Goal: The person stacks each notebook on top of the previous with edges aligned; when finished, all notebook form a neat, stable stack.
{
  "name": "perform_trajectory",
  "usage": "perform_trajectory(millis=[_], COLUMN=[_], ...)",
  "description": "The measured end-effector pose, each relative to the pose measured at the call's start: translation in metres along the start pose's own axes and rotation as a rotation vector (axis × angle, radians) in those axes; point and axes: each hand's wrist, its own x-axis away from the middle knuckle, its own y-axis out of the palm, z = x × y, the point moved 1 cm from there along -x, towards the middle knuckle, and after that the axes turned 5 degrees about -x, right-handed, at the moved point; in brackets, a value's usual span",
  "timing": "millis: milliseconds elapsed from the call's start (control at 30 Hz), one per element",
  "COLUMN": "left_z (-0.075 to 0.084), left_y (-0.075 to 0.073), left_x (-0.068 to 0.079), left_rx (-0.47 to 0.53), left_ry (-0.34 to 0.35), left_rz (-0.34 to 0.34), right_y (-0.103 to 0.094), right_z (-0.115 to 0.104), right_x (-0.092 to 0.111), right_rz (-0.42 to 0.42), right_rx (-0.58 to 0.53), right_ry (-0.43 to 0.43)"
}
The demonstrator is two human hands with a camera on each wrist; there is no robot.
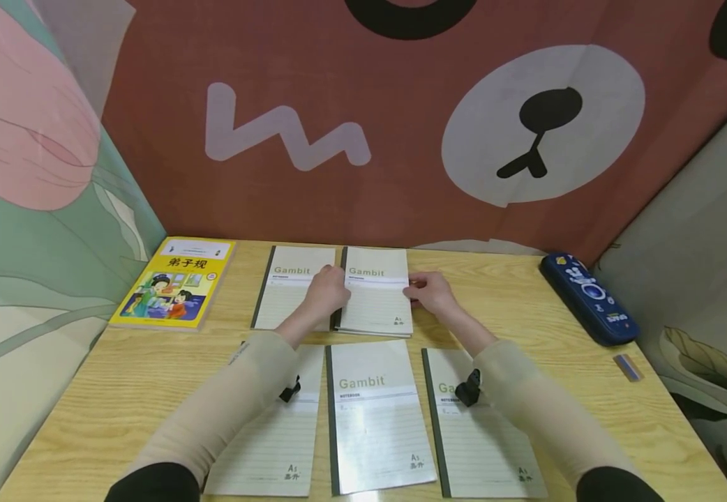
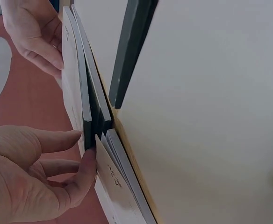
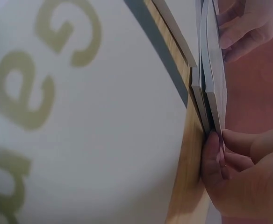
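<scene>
My left hand [image 1: 328, 289] pinches the dark spine side of a white Gambit notebook [image 1: 376, 300] in the middle of the back row. On its opposite edge, my right hand [image 1: 431, 291] grips with thumb and fingers. Another notebook lies beneath it; in the right wrist view a narrow gap separates the upper notebook [image 3: 214, 70] from the lower notebook [image 3: 198, 93]. Just left of these is a further Gambit notebook [image 1: 282, 300], partly behind my left hand. The left wrist view shows my left thumb and fingers at the spine end of the held notebook [image 2: 83, 88].
Nearer me lie a left notebook [image 1: 275, 446], a middle notebook [image 1: 379, 432] and a right notebook [image 1: 483, 446], the outer two partly under my forearms. A yellow picture book [image 1: 175, 282] is at back left. At right are a blue pencil case [image 1: 589, 300] and a small eraser-like block [image 1: 628, 368].
</scene>
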Motion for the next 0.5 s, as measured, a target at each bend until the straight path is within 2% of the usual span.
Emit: perform_trajectory(millis=[333, 500], left_z=[0.0022, 0.0022], left_y=[0.0007, 0.0009], left_x=[0.0024, 0.0012], left_rx=[-0.059, -0.052], left_ry=[-0.025, -0.05], left_rz=[0.0, 0.0], right_y=[0.0015, 0.0031], right_z=[-0.0031, -0.0036], right_x=[0.0019, 0.0019], right_rz=[0.0, 0.003], right_rx=[0.058, 0.09], right_ry=[0.006, 0.006])
